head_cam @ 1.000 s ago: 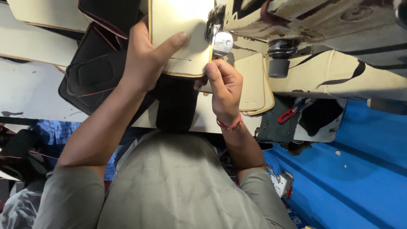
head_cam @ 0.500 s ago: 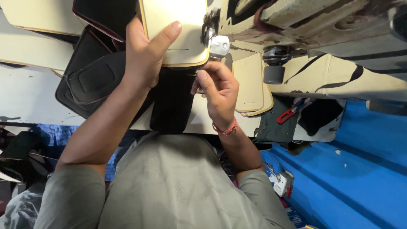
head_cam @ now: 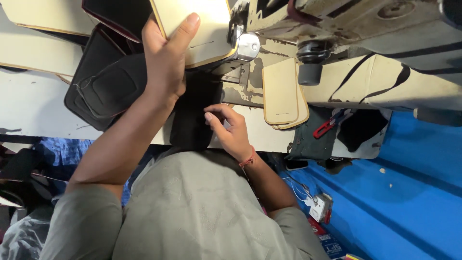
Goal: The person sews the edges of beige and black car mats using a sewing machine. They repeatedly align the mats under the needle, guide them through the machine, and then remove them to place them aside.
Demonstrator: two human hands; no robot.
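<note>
My left hand (head_cam: 166, 65) grips a beige padded panel (head_cam: 197, 29) at the sewing machine's needle area, thumb on top and fingers beneath. A black fabric piece (head_cam: 192, 113) hangs from under that panel over the table's front edge. My right hand (head_cam: 226, 127), with a red thread band on the wrist, has its fingertips curled on the black piece's right edge. The machine's metal presser part (head_cam: 246, 44) sits just right of the beige panel.
The worn sewing machine body (head_cam: 346, 19) fills the top right. A stack of beige cut pieces (head_cam: 284, 91) lies on the white table (head_cam: 33, 106). Black padded pieces (head_cam: 103, 89) lie left. A red-handled tool (head_cam: 326, 127) and a blue surface (head_cam: 414, 192) are right.
My right hand dropped from the machine's metal part down to the black piece's edge. My left hand kept its hold on the beige panel.
</note>
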